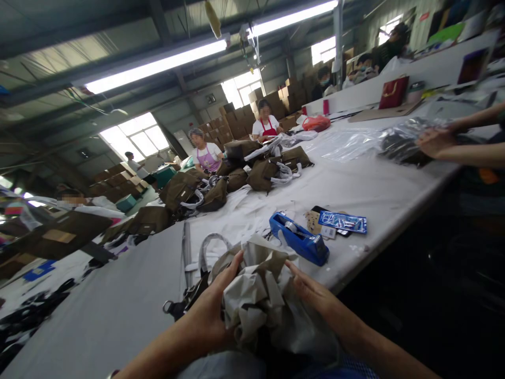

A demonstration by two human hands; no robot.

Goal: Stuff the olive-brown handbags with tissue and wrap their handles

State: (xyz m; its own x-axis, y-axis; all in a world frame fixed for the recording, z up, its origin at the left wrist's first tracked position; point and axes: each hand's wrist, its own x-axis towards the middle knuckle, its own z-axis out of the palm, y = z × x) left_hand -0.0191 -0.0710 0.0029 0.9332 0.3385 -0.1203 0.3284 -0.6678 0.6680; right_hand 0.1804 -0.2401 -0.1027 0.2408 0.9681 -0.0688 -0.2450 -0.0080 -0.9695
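Note:
Between my two hands is a crumpled pale grey-beige sheet (256, 295); whether it is paper or thin lining cloth I cannot tell. My left hand (215, 308) grips it from the left, thumb pointing up along its edge. On the other side my right hand (315, 295) presses into it, its fingertips partly hidden by the folds. Against the bundle's far left lies a brown bag (223, 263) with a wrapped, arched handle (211, 239) and a dark strap with a metal ring (169, 307). A blue tape dispenser (299, 239) stands just beyond my right hand.
A blue printed packet (343, 221) lies on a dark phone-like object beside the dispenser. Several olive-brown bags (262, 173) are heaped across the white table (339, 184). At right, a co-worker's hands (436, 142) touch a plastic-wrapped item (406, 145). Other people work behind.

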